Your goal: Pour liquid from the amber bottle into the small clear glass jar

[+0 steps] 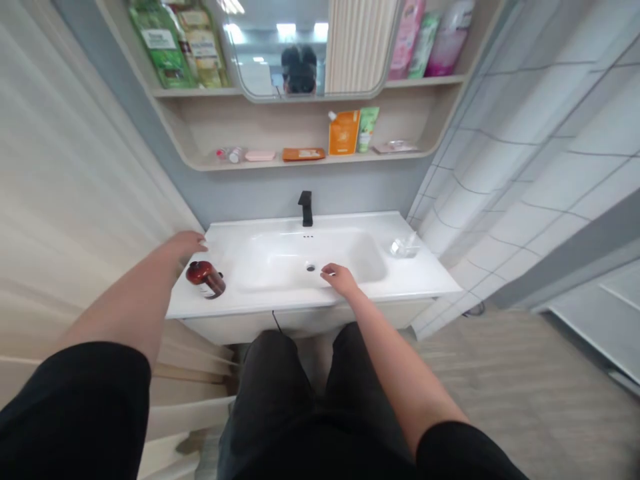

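At the far left of the white counter, my left hand [189,245] reaches past an amber bottle [206,280] with a pale label. Its fingers are partly in view, loosely bent and apart, with no held thing to be made out. The bottle stands just on the near side of that hand. Over the front of the washbasin [367,260] hovers my right hand [340,277], near the drain [311,268]. Its fingers are loosely curled, the thumb a little apart, and nothing shows between them. Behind the basin rises a black faucet [307,210].
A clear dish [404,247] sits on the counter's right end. On the shelf above are an orange pouch [344,133], a green tube [367,130], an orange packet [303,154] and a pink bar [260,155]. A mirror [300,40] hangs between bottles. A curtain [75,167] borders the left.
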`<move>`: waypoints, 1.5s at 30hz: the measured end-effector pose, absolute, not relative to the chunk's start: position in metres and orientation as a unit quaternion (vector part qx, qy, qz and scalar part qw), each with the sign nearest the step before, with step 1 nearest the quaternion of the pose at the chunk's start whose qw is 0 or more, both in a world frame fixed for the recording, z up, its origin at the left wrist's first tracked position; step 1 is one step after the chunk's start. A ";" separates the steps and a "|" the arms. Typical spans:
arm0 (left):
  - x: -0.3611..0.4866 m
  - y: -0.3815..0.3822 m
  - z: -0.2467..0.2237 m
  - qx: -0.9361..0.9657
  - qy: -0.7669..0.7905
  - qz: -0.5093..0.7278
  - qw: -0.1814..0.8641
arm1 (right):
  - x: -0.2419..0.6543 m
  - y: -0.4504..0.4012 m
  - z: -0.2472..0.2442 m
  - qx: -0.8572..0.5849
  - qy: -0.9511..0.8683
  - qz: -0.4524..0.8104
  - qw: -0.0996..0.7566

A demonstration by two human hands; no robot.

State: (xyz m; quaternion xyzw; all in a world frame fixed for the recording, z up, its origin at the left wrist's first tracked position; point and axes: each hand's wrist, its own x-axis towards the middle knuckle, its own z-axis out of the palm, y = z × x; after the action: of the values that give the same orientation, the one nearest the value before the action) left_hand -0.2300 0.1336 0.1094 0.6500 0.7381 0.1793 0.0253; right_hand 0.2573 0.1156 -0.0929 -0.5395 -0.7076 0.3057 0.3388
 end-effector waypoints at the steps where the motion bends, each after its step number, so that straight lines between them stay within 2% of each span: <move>1: -0.236 0.140 0.110 0.645 0.752 0.127 0.043 | 0.257 0.116 -0.093 -0.539 -0.706 0.307 0.343; 4: -0.251 0.160 0.126 0.640 0.768 0.032 0.026 | 0.258 0.118 -0.095 -0.537 -0.703 0.312 0.348; 7: -0.239 0.171 0.153 0.662 0.741 0.100 -0.048 | 0.259 0.119 -0.095 -0.536 -0.694 0.327 0.354; 10: -0.189 0.163 0.159 0.719 0.665 0.195 -0.055 | 0.261 0.119 -0.096 -0.525 -0.683 0.350 0.368; 13: -0.114 0.134 0.121 0.758 0.601 0.251 -0.007 | 0.260 0.117 -0.098 -0.495 -0.693 0.372 0.370; 17: -0.026 0.099 0.037 0.794 0.512 0.312 0.100 | 0.258 0.112 -0.100 -0.424 -0.727 0.370 0.393; 22: 0.027 0.093 -0.025 0.743 0.471 0.398 0.259 | 0.258 0.108 -0.095 -0.375 -0.765 0.372 0.368; 30: 0.041 0.082 -0.070 0.580 0.412 0.547 0.441 | 0.259 0.103 -0.083 -0.373 -0.754 0.416 0.346; 38: 0.044 0.087 -0.075 0.543 0.446 0.548 0.454 | 0.235 0.112 -0.082 -0.445 -0.719 0.427 0.321; 45: 0.048 0.086 -0.076 0.519 0.438 0.574 0.457 | 0.232 0.106 -0.084 -0.414 -0.729 0.428 0.337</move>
State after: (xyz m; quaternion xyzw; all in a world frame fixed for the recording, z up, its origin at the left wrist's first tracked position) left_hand 0.0479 0.0858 -0.0763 0.5193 0.4380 0.5742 0.4569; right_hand 0.2315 0.1061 -0.0840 -0.4138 -0.7291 0.4282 0.3373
